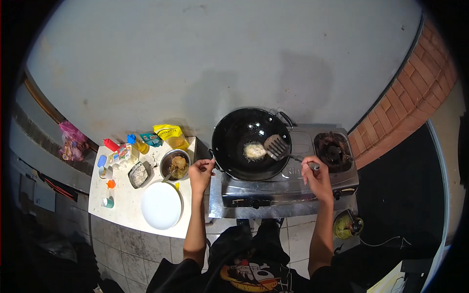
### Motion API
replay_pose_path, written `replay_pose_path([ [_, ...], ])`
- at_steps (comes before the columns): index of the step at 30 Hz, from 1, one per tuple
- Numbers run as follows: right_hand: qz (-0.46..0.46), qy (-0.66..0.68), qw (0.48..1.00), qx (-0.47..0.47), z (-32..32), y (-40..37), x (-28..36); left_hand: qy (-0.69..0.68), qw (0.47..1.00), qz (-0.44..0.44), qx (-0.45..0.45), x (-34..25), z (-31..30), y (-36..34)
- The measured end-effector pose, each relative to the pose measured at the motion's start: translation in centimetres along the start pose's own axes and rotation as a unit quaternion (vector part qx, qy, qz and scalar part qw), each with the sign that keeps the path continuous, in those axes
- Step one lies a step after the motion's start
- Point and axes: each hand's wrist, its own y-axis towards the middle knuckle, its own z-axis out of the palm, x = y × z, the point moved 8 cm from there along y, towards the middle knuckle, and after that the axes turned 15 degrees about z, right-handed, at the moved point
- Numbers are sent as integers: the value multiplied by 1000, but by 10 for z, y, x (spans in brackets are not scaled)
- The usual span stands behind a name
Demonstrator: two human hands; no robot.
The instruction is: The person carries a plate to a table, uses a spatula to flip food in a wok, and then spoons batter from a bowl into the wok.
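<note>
A black wok (234,128) sits on the left burner of a metal gas stove (288,188). In its bottom a pale, battered piece of food (253,151) fries in bubbling oil. My right hand (317,179) is wrapped round the handle of a slotted spatula (277,148), whose head is in the wok just right of the food. My left hand (200,175) is at the wok's left side, its thumb and fingers closed on the small loop handle (211,153).
Left of the stove, a white table holds a white plate (161,205), a metal bowl (168,158) of coated food with a spoon, a dark dish (138,175), a yellow oil pouch (171,136) and several bottles. A second burner (333,150) stands right of the wok.
</note>
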Motion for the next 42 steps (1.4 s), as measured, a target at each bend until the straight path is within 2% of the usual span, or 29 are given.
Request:
replay_pose_path([
  [2, -24, -76, 997, -26, -4, -2, 0, 10, 999, -29, -23, 0, -1, -2],
  [5, -27, -106, 991, -71, -9, -3, 1, 24, 999, -19, -38, -7, 3, -3],
  [10, -36, -148, 985, -77, -4, -1, 10, 60, 996, -22, -57, -5, 1, -6],
  [12, -47, -178, 980, -75, 4, -4, 20, 66, 995, -2, -69, -8, -1, -5],
  [14, -55, -241, 968, -45, 16, -6, 26, 143, 987, 52, -57, -29, -3, -3],
  [17, -80, -239, 967, -27, 21, -4, 22, 131, 990, 29, -38, -22, -3, 1],
  [21, -60, -249, 966, -39, 18, -6, 26, 88, 995, 0, -36, -16, -2, 2],
  [30, -67, -221, 972, -49, 14, -6, 21, 116, 993, 19, -15, -15, -2, 5],
  [34, -42, -216, 974, -57, 14, -6, 18, 111, 993, 30, -37, -21, -3, 5],
  [40, -35, -223, 972, -70, 14, -4, 21, 106, 994, 6, -23, -20, -4, 0],
  [42, -45, -220, 972, -73, 14, -1, 21, 161, 984, 68, -35, -30, -8, 3],
])
